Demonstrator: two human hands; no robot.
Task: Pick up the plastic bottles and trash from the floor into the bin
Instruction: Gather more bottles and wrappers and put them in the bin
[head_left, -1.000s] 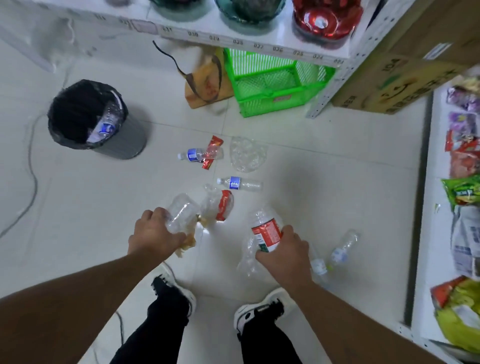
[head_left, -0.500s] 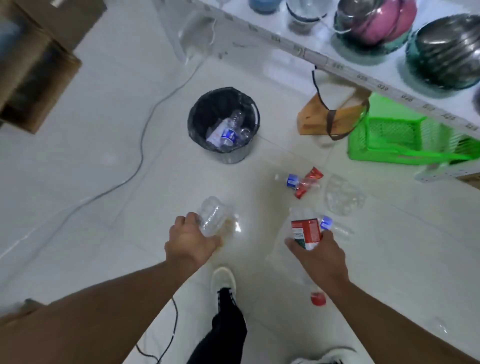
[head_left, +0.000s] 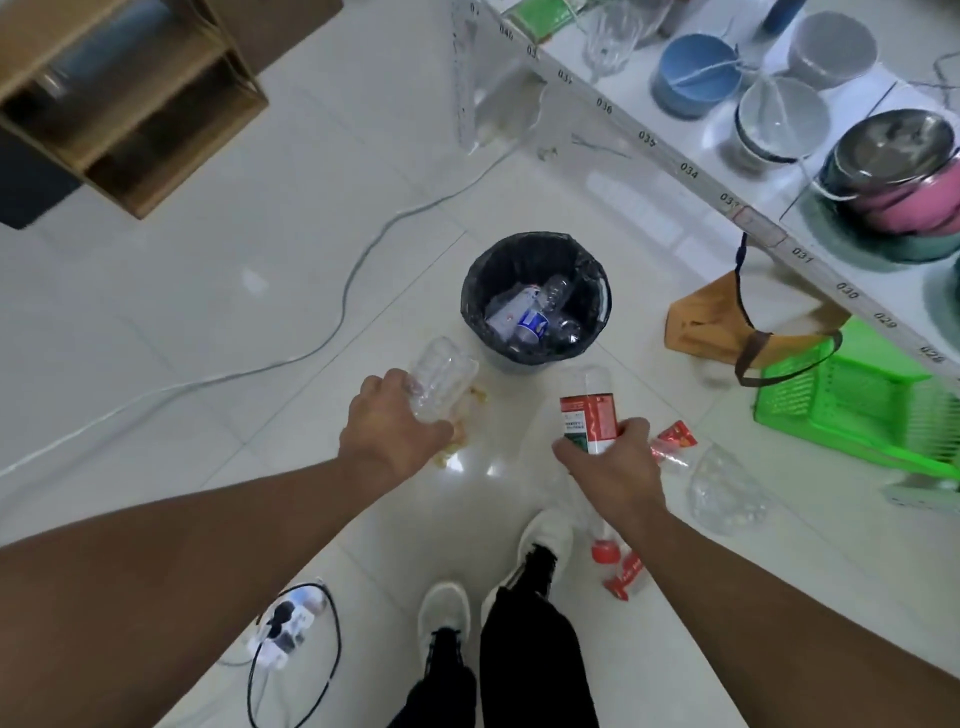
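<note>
A round bin lined with a black bag stands on the tiled floor just ahead, with several clear bottles inside. My left hand grips a crumpled clear bottle, held low just left of the bin. My right hand holds a clear bottle with a red and white label, below the bin's right side. A clear plastic container, a red wrapper and a red-capped piece of trash lie on the floor to my right.
A white shelf with bowls runs along the right. Under it sit a green basket and a brown bag. A wooden shelf unit is at the far left. A cable crosses the floor; a power strip lies by my feet.
I have stepped toward the bin, which now sits close in front. Both hands carry their bottles nearer to it. The floor litter has shifted to my right.
</note>
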